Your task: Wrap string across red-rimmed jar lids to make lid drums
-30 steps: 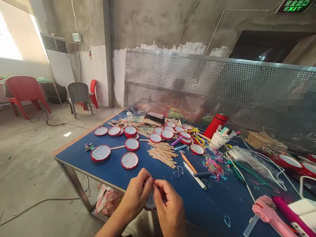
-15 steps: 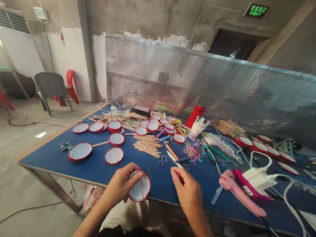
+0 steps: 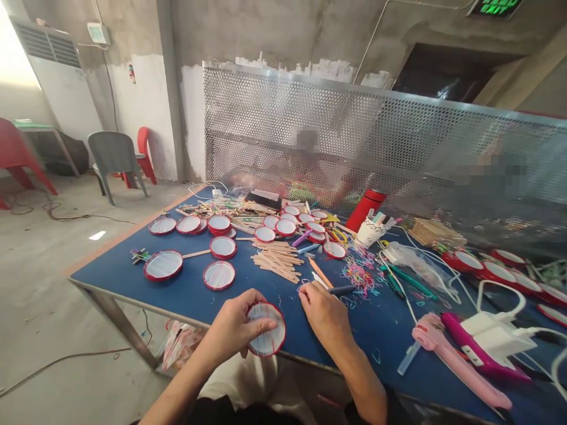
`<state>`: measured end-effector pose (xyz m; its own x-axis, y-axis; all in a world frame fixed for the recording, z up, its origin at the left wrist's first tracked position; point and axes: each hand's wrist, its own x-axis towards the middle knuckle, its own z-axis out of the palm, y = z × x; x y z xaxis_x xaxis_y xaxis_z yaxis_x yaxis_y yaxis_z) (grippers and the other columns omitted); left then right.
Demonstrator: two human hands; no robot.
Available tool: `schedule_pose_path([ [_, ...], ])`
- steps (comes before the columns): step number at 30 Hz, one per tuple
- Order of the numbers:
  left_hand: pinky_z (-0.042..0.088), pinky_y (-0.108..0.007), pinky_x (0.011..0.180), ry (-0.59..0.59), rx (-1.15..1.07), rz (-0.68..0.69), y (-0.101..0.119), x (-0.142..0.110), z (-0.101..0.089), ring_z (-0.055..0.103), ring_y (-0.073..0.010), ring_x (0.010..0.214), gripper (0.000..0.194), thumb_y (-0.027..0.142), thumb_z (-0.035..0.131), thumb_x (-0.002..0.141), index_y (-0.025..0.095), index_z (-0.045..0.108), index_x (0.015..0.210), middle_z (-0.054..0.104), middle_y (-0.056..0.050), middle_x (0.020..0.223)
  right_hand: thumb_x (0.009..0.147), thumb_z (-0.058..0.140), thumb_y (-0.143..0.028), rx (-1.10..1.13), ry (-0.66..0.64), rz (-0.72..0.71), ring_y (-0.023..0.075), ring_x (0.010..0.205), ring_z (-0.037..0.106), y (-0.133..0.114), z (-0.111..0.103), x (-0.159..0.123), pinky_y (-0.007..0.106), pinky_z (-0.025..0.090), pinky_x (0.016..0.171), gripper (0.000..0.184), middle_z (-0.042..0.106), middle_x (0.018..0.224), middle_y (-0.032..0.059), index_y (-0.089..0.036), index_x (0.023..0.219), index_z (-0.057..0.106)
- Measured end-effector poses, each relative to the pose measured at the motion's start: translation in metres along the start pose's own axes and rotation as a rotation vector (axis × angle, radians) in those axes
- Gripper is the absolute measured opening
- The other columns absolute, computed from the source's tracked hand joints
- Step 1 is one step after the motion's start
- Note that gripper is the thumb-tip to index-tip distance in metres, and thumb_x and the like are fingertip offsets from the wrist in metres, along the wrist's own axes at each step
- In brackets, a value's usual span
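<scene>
Red-rimmed disc: above the near edge of the table, rimmed, thin strands across its face — whether finished, cannot tell.
Left hand: pinching that disc, thumb on its face, fingers behind.
Right hand: apart from the disc, fingertips pressed together; a strand between them — cannot tell.
Discs beyond: several already rimmed.
Flat sticks: many loose, piled.
Coloured bands: loose, tangled.

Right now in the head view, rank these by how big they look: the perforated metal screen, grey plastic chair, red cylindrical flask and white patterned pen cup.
1. Perforated metal screen
2. Grey plastic chair
3. Red cylindrical flask and white patterned pen cup: too alike to rank
</scene>
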<state>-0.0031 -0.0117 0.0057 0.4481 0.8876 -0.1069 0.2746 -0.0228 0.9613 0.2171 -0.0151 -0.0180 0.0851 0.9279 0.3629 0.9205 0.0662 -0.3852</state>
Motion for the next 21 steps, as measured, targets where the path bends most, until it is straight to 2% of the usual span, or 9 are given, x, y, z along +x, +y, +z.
schedule_pose_path([
  [3,0.038,-0.015,0.030,-0.004,0.009,0.025,-0.003,-0.001,0.001,0.055,-0.0094,0.041,0.031,0.047,0.067,0.081,0.020,0.056,0.092,0.059,0.006,0.065,0.090,0.045,-0.022,0.076,0.032,0.023,0.0187,0.073,0.062,0.004,0.002,0.001,0.027,0.037,0.061,0.021,0.066,0.081,0.0075,-0.021,0.074,0.059],
  [6,0.034,-0.016,0.029,-0.008,0.033,0.054,-0.002,-0.004,0.000,0.055,-0.0102,0.042,0.030,0.049,0.060,0.086,0.020,0.056,0.093,0.060,0.005,0.068,0.092,0.042,-0.032,0.196,0.057,0.033,0.0199,0.075,0.061,0.003,-0.004,0.001,0.028,0.042,0.064,0.024,0.065,0.080,0.0076,-0.021,0.074,0.055],
  [8,0.036,-0.018,0.033,-0.026,0.048,0.074,0.002,-0.006,-0.002,0.055,-0.0108,0.045,0.030,0.049,0.057,0.088,0.020,0.057,0.093,0.060,0.004,0.070,0.095,0.039,-0.040,0.288,0.043,0.026,0.0180,0.068,0.059,-0.003,-0.010,-0.001,0.027,0.043,0.060,0.030,0.062,0.073,0.0043,-0.021,0.077,0.055],
  [11,0.043,-0.020,0.051,-0.017,0.124,0.182,0.008,-0.008,-0.004,0.057,-0.0122,0.060,0.023,0.039,0.055,0.090,0.018,0.061,0.084,0.061,0.002,0.071,0.092,0.049,-0.050,0.676,-0.094,0.143,0.0112,0.049,0.044,-0.020,-0.019,-0.009,0.021,0.032,0.046,0.033,0.051,0.060,-0.0036,-0.020,0.082,0.057],
  [14,0.042,-0.022,0.064,0.029,0.157,0.245,0.010,-0.010,-0.005,0.054,-0.0130,0.069,0.017,0.029,0.055,0.088,0.017,0.061,0.079,0.062,0.001,0.073,0.083,0.066,-0.052,1.109,-0.274,0.300,0.0072,0.049,0.035,-0.040,-0.021,-0.018,0.018,0.022,0.045,0.034,0.048,0.062,-0.0054,-0.019,0.082,0.059],
  [16,0.041,-0.022,0.063,0.051,0.108,0.224,0.007,-0.011,-0.005,0.053,-0.0130,0.068,0.013,0.027,0.056,0.087,0.016,0.062,0.090,0.062,0.002,0.076,0.082,0.069,-0.051,1.203,-0.339,0.318,0.0071,0.053,0.036,-0.050,-0.019,-0.023,0.018,0.023,0.047,0.034,0.049,0.064,-0.0049,-0.018,0.081,0.059],
  [19,0.042,-0.022,0.063,0.016,0.001,0.193,0.004,-0.012,-0.007,0.054,-0.0134,0.067,0.031,0.026,0.058,0.085,0.015,0.059,0.114,0.063,0.002,0.079,0.082,0.069,-0.051,1.220,-0.377,0.305,0.0084,0.057,0.040,-0.058,-0.013,-0.027,0.018,0.030,0.050,0.034,0.048,0.066,-0.0045,-0.019,0.081,0.060],
  [21,0.044,-0.023,0.064,-0.035,-0.048,0.177,0.003,-0.012,-0.010,0.056,-0.0141,0.068,0.038,0.026,0.059,0.084,0.015,0.059,0.120,0.066,0.000,0.082,0.084,0.067,-0.052,1.181,-0.351,0.292,0.0090,0.056,0.039,-0.059,-0.009,-0.028,0.019,0.032,0.050,0.034,0.047,0.065,-0.0046,-0.019,0.081,0.060],
])
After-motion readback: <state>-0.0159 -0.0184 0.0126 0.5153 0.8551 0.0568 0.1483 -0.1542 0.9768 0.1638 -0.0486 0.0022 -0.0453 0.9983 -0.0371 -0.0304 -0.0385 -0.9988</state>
